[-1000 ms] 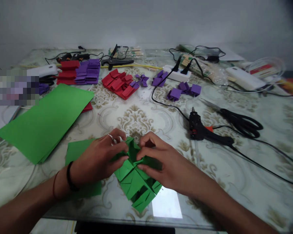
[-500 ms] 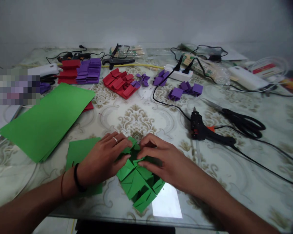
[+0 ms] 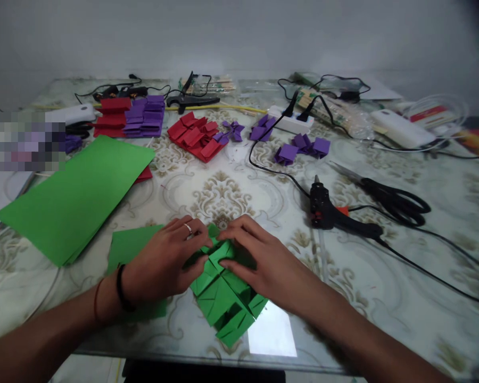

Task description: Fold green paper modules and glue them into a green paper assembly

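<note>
A folded green paper piece (image 3: pixel 227 298), creased into a grid of small flaps, lies on the table near the front edge. My left hand (image 3: pixel 171 255), with a ring and a dark wrist band, grips its upper left part between thumb and fingers. From the other side my right hand (image 3: pixel 259 255) pinches a flap at the upper right of the same piece. The fingers cover its far corner in part. Under my left wrist rests a flat green sheet (image 3: pixel 133 242).
Larger green sheets (image 3: pixel 80 197) are stacked at left. A black glue gun (image 3: pixel 335 213) and black-handled scissors (image 3: pixel 395 199) lie at right. Behind are folded red paper (image 3: pixel 195 135), purple pieces (image 3: pixel 301 146), a white power strip (image 3: pixel 291 119) and trailing cables.
My right hand has shifted slightly left, closer to my left hand. The flap between them now lies flatter, and the gap there looks smaller.
</note>
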A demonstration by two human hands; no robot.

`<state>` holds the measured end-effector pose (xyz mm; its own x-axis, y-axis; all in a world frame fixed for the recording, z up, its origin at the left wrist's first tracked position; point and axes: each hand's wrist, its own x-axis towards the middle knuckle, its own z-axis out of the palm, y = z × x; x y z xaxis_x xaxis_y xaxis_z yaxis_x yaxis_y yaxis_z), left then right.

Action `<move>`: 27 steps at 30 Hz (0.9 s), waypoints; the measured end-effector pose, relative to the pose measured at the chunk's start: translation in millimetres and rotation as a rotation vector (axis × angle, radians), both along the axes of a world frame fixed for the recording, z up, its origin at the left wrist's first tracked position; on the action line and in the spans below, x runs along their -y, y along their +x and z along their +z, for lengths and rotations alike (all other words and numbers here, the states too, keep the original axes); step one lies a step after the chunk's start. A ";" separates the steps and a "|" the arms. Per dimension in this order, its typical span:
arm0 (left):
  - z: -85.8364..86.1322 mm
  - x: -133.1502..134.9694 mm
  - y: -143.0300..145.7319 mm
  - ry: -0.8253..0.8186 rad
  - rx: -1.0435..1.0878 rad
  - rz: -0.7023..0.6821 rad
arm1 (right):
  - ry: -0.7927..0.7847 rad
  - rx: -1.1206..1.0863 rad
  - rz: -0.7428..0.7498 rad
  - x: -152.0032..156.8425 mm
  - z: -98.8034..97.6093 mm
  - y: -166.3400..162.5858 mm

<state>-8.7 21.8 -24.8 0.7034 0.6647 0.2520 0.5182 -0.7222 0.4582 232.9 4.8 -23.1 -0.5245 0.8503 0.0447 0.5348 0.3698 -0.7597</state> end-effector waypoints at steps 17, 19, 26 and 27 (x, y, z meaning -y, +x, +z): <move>-8.8 2.6 1.2 0.023 -0.027 0.079 | 0.060 0.030 -0.016 1.8 -4.3 -6.3; -8.0 3.3 3.2 0.029 -0.025 0.112 | 0.064 0.047 -0.040 1.7 -5.4 -6.4; -7.3 6.0 6.3 0.025 -0.039 0.161 | 0.011 0.108 -0.169 -0.3 -5.8 -4.2; -7.8 6.3 6.2 0.014 -0.035 0.157 | 0.003 0.102 -0.161 0.2 -5.2 -4.9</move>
